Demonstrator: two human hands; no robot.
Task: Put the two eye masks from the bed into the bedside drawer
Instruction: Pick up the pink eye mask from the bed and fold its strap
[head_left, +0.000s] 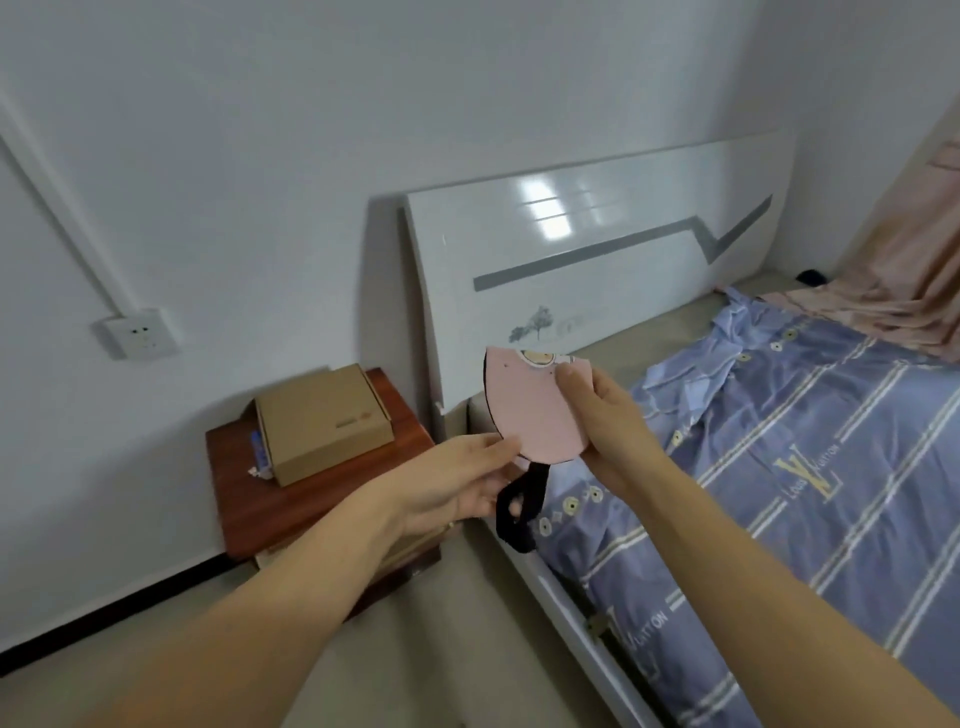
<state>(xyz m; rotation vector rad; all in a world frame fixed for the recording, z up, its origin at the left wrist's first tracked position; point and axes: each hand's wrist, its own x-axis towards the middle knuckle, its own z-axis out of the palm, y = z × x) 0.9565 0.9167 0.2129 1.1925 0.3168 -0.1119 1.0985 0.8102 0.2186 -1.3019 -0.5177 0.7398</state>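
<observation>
We hold a flat pink eye mask with a black back and a black stretchy strap (535, 410) up in the air with both hands. It hangs between the bed with the blue striped sheet (810, 467) on the right and the small red-brown wooden bedside cabinet (249, 499) on the left.

Our right hand (613, 415) is closed on the right edge of the mask, thumb on the pink front. Our left hand (457, 483) is closed on the lower left edge, and the strap loop dangles down just by its fingers. We can only see one pink face, so we cannot tell if both masks are stacked here or just one. We see no other mask on the bed.

We think the mask is very light and soft. It looks like it will bend and flop if we hold only one corner. It should not break, so we need not be too gentle. A pinch on the padded edge seems the best place to hold. The strap could swing and catch on the drawer edge, so we would tuck it in with the mask.

A brown cardboard box (322, 421) sits on the top surface of the cabinet. Our left arm hides most of the cabinet front, so we cannot tell if the drawer is open.
</observation>
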